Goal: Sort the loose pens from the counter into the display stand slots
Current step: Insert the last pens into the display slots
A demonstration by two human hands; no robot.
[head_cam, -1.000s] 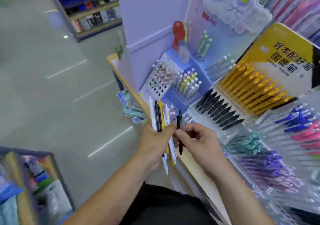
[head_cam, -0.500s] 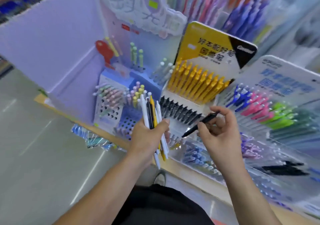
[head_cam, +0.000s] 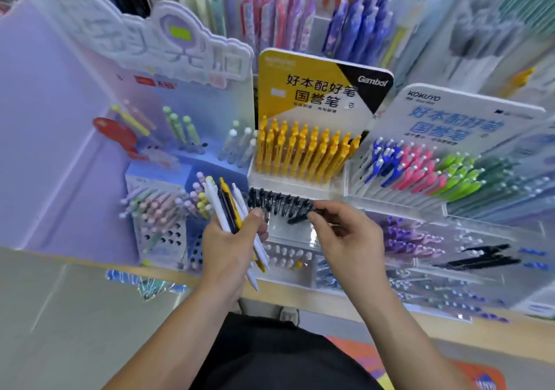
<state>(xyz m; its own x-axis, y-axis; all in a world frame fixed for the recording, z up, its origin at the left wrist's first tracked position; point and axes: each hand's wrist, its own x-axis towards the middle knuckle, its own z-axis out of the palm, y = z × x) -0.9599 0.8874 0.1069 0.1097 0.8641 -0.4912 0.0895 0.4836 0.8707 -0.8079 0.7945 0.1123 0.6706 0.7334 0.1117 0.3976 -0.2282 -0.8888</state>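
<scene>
Black pen (head_cam: 300, 218) — pinched by the right hand (head_cam: 345, 239) at the black row (head_cam: 276, 203) — could miss its slot, jostling neighbours; left hand (head_cam: 228, 245) grips a bundle (head_cam: 225, 206) that might slip.

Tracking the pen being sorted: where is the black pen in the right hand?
In the head view, centre frame: the right hand pinches the black pen at the right end of the black pen row, just below the yellow pens.
</scene>
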